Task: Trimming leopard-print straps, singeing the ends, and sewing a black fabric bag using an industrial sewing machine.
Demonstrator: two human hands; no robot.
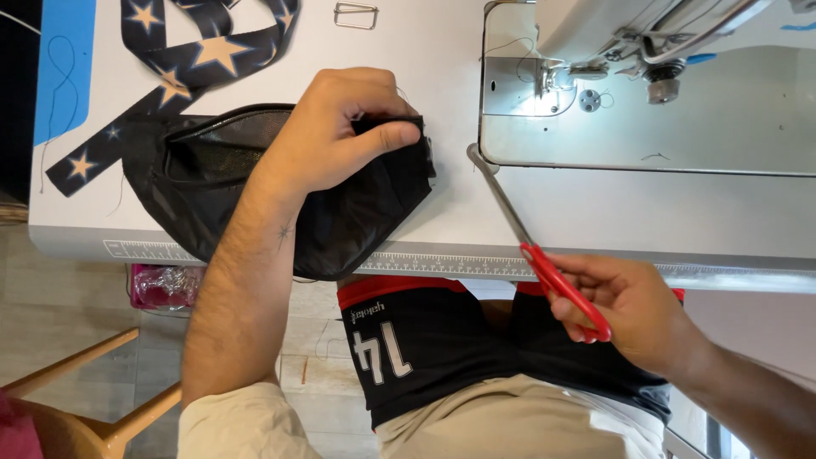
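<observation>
On the white sewing table, which filled the upper part of the view, a sewing machine stood at the right, with its needle area lit. Along the near edge of the table ran a printed ruler strip.

Left of the machine lay a black fabric pouch, with one corner hanging a little over the table edge. It looked soft and light, with a slightly shiny surface, so I judged that it would fold and slide easily and was best held flat at a seam or at an edge. Behind it lay a dark strap with pale stars, and near the far edge a small metal buckle.

The left hand rested on the right end of the pouch, with the fingers closed and the thumb pinching the upper edge of the fabric. The right hand was below the table edge, closed around the red handles of a pair of scissors. The blades seemed shut and pointed up over the table toward the machine, just beside the pouch but not touching it.
</observation>
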